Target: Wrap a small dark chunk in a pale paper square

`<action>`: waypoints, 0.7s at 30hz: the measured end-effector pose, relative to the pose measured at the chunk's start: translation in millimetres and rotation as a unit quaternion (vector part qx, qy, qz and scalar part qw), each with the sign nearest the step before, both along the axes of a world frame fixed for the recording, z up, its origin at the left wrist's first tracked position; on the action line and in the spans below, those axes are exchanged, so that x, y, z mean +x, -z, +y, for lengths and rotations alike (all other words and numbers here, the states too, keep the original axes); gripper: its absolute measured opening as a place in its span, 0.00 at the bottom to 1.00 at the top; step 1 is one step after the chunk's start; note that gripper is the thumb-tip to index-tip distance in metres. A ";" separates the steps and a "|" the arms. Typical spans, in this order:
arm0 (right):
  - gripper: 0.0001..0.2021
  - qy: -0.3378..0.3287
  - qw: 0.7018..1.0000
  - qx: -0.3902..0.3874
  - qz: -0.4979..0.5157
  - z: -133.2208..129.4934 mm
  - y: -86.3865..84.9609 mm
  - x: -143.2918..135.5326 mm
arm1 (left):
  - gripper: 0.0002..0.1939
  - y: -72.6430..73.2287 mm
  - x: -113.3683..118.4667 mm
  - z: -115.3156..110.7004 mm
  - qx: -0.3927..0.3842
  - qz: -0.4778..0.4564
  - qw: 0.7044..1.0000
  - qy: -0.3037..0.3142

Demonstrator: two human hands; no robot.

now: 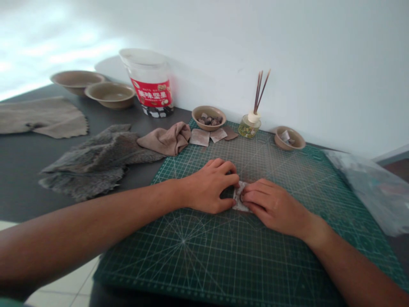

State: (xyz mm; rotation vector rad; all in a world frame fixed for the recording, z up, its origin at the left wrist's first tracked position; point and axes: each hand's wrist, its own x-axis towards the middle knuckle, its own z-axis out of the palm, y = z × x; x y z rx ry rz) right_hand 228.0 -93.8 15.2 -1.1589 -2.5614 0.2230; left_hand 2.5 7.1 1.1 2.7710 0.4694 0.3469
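Note:
A small whitish, dusty square sheet (238,202), which looks like worn sandpaper, lies on the green cutting mat (204,251). My left hand (211,187) pins its left side, thumb at the near corner and fingertips at the far one. On the sheet's right part, my right hand (271,204) presses down with its fingers bunched together. Whatever those fingertips pinch is mostly hidden. Beyond the hands are similar flat dusty squares (200,137) and a tan bowl (207,110) of small brownish stones (209,120).
Farther right stand a reed diffuser (249,126) and a bowl (289,144) with a few pieces. Crumpled grey cloth (92,157), a brown cloth (168,138), two bowls (111,102) and a red-labelled tub (150,91) occupy the left. A clear plastic bag (373,187) covers the mat's right edge.

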 end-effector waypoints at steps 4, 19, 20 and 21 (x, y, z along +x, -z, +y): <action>0.06 0.053 0.998 -0.010 0.016 3.1 -2.4 2.4 | 0.20 -0.5 1.2 -1.0 -0.009 0.003 1.000 -0.005; 0.06 -0.003 0.994 -0.100 0.045 6.1 -5.9 8.5 | 0.18 -0.4 2.1 -1.5 -0.023 0.002 1.000 -0.011; 0.07 0.009 0.996 -0.082 0.042 7.3 -6.1 9.2 | 0.18 -0.3 2.1 -1.4 -0.024 0.000 1.000 -0.011; 0.07 0.026 0.997 -0.066 0.035 8.7 -6.5 10.2 | 0.19 -0.3 2.1 -1.4 -0.024 -0.001 1.000 -0.012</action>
